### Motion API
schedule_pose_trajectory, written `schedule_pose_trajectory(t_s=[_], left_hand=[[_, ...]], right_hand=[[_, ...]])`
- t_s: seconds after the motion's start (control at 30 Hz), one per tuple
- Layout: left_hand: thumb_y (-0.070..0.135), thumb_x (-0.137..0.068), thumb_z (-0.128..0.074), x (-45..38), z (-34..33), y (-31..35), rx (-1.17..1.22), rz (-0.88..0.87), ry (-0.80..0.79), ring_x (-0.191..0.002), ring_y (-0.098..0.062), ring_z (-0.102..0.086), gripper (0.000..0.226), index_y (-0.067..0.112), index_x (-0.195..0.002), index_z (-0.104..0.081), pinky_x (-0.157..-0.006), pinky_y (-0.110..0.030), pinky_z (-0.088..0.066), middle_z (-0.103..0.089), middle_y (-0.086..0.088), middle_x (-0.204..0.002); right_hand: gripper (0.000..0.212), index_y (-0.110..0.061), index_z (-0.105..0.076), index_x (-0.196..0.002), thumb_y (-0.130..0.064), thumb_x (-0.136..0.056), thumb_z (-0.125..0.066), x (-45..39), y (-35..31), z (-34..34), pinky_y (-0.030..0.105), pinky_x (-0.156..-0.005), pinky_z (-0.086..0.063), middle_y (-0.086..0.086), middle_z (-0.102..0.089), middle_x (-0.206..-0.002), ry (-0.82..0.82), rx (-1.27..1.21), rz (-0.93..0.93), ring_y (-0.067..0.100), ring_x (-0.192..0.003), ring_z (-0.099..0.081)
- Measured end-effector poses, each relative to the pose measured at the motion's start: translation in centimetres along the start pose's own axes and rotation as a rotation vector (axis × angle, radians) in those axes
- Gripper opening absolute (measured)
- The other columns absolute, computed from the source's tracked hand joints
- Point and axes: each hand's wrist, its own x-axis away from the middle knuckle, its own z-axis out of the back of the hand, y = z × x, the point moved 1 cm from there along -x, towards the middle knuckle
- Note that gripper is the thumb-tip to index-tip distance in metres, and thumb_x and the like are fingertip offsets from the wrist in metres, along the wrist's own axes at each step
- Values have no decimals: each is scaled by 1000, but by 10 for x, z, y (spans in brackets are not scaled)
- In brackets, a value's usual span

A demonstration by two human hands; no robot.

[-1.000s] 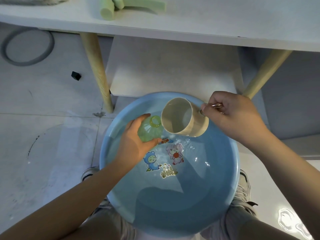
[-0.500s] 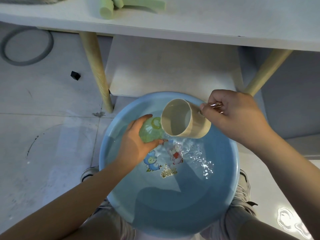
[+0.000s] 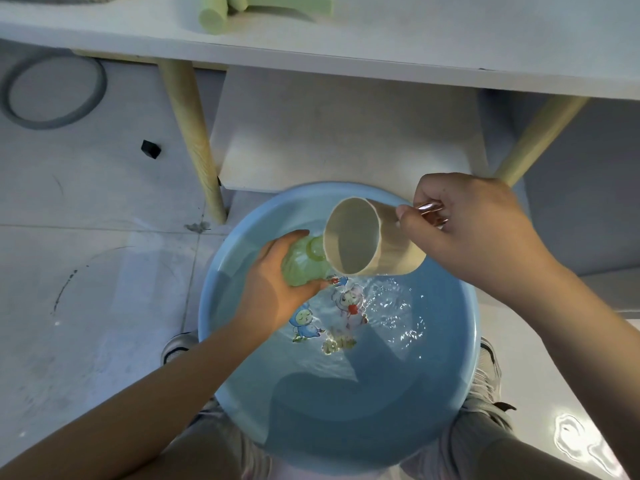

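Note:
A round blue basin (image 3: 460, 344) with cartoon stickers on its bottom sits on my lap and holds shallow, rippling water. My right hand (image 3: 474, 233) grips the shiny metal handle of a cream mug (image 3: 353, 237), tipped on its side above the basin with its mouth facing left toward me. My left hand (image 3: 273, 289) holds a green translucent bottle (image 3: 301, 261) by its body, its ringed neck right at the mug's rim. The mug's inside looks empty.
A white table (image 3: 415, 46) with pale wooden legs (image 3: 194, 133) stands just beyond the basin, with green foam pieces (image 3: 221, 12) on top. A grey hose loop (image 3: 52, 91) and a small black block (image 3: 150, 148) lie on the tiled floor at left. A puddle (image 3: 581, 441) shines at lower right.
The mug has tipped further and its mouth turned more toward me. Water that was calm a second ago now ripples under the mug. Both hands stay nearly in place.

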Motion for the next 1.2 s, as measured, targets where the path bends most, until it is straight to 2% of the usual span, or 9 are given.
schedule_pose_trajectory(t_s=[0.2,0.37,0.53,0.73,0.83,0.9,0.97,1.07,1.2], left_hand=[[16,-65,-85,-1,1,-1,29,-10,-1,-114,-6,-48,68,28,-124,-52,-89,5,-29,-52,9,-123],[16,-66,-85,1,0,-1,11,-23,-22,-111,-5,-49,68,38,-119,-50,-90,2,-32,-52,11,-120],[17,-64,-86,1,0,0,1,-43,-2,-111,-7,-52,68,39,-116,-49,-98,-17,-38,-53,11,-119],[18,-63,-87,0,-1,-2,-41,-52,4,-107,-7,-54,68,32,-121,-55,-92,-10,-38,-57,8,-118],[20,-62,-87,1,0,-2,-58,-62,-1,-104,-7,-55,69,30,-122,-56,-88,-1,-36,-59,4,-119],[29,-58,-84,0,0,-1,-62,-70,6,-104,-6,-55,69,30,-122,-56,-89,-2,-36,-59,5,-118],[35,-57,-78,0,0,0,-65,-63,11,-104,-5,-54,69,30,-122,-56,-90,-4,-36,-59,7,-116],[27,-60,-87,1,0,1,-79,-48,2,-104,-5,-54,71,28,-124,-57,-88,-1,-34,-57,8,-116],[19,-63,-86,1,0,2,-122,-48,-9,-100,-2,-51,69,25,-125,-57,-84,6,-29,-56,8,-114]], right_hand=[[27,-14,-45,-63,-33,-79,-54,1,-1,1,17,-49,-26,-11,-37,-48,-12,15,-1,6,-50,-37],[26,-15,-44,-62,-36,-76,-49,0,-3,2,16,-48,-25,-11,-36,-49,-6,23,0,5,-50,-36],[27,-13,-45,-62,-35,-77,-50,-1,-3,2,17,-50,-26,-10,-38,-51,17,30,39,15,-52,-37],[27,-13,-42,-60,-31,-78,-52,-1,-3,0,14,-51,-24,0,-44,-52,60,63,86,23,-53,-38],[27,-13,-43,-60,-30,-78,-53,-1,-3,0,14,-51,-24,3,-47,-52,69,81,108,24,-54,-40],[27,-12,-44,-60,-30,-78,-53,0,-3,0,26,-47,-21,4,-49,-52,77,101,125,25,-54,-42],[27,-12,-45,-60,-29,-78,-53,0,-3,-1,31,-53,-16,5,-51,-53,86,109,135,25,-54,-44],[25,-15,-41,-60,-27,-78,-55,1,-4,-1,27,-54,-11,1,-46,-52,102,114,159,24,-53,-42],[25,-13,-42,-59,-24,-76,-56,0,-5,-1,28,-54,-9,-1,-41,-51,128,125,195,23,-50,-39]])
